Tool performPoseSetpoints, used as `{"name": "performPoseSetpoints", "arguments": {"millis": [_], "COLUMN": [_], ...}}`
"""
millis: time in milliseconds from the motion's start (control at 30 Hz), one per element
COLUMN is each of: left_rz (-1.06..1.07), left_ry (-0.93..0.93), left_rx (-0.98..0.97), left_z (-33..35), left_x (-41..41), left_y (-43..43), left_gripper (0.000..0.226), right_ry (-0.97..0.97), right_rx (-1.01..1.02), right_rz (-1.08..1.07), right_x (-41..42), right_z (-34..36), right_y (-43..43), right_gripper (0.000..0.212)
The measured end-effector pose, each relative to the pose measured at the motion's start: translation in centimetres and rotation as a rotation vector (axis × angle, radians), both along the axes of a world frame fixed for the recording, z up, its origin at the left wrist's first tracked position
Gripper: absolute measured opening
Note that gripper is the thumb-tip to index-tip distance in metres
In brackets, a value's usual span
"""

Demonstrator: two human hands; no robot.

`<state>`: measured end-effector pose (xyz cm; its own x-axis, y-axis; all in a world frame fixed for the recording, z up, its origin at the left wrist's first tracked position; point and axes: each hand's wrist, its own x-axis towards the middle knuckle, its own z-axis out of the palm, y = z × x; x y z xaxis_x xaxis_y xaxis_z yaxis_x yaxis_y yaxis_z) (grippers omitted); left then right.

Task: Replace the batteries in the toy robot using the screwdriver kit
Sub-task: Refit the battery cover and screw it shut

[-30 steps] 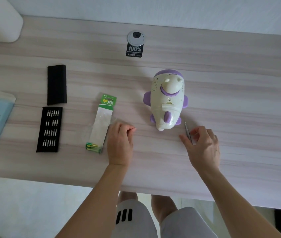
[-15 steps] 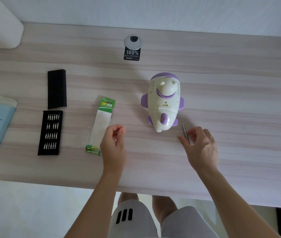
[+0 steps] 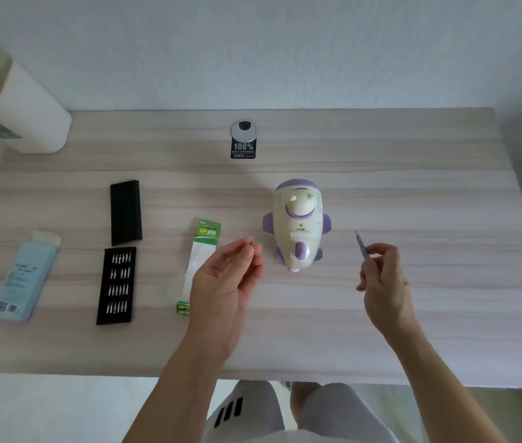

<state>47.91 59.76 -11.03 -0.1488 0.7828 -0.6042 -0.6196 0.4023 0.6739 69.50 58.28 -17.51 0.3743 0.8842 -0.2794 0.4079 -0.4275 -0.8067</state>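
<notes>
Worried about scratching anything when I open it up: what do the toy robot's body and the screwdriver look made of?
Toy robot: looks like moulded plastic, cream with purple parts, smooth and slightly glossy, with soft highlights on its rounded shell. Screwdriver: thin grey shaft with a dull metallic sheen, so probably metal. Its lower end is hidden in the right hand.

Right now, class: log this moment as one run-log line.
right hand: grips screwdriver | left hand: fingertips together, contents unclear | toy robot: on table between hands | battery pack: left of toy robot
</notes>
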Motion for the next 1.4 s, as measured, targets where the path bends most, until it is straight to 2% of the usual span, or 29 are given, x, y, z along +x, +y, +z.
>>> {"name": "performPoseSetpoints", "arguments": {"millis": [67,167,267,433,733,1033,1200,1400], "left_rz": [-0.052,-0.204,-0.362,-0.556,-0.673,-0.763,-0.763,-0.716], "left_ry": [-0.084,-0.118,-0.067,-0.111,-0.025,-0.019,-0.109,-0.172], "left_rx": [0.007,0.025,0.057,0.074,0.061,0.014,-0.085,-0.195], "left_z": [1.5,2.8,3.4,3.9,4.3,4.3,4.2,4.0], "left_x": [0.6,1.5,1.9,1.5,0.8,-0.1,0.4,1.4], "left_y": [0.5,0.9,1.2,1.6,2.2,2.0,1.9,1.7], "left_gripper": [0.015,0.019,0.018,0.02,0.015,0.013,0.019,0.016], "right_ry": [0.094,0.253,0.4,0.52,0.378,-0.045,0.02,0.145], "right_rx": [0.095,0.216,0.303,0.286,0.227,0.447,0.487,0.454], "right_rz": [0.023,0.117,0.229,0.349,0.321,0.27,0.162,0.293], "right_x": [-0.9,-2.7,-3.9,-4.2,-4.0,-5.1,-5.0,-3.3], "right_z": [2.8,7.2,10.5,12.1,11.2,10.8,9.5,8.5], "right_y": [-0.2,0.1,0.3,0.2,-0.6,-1.6,-1.2,-0.5], "right_gripper": [0.013,0.002,0.013,0.019,0.011,0.006,0.014,0.016]}}
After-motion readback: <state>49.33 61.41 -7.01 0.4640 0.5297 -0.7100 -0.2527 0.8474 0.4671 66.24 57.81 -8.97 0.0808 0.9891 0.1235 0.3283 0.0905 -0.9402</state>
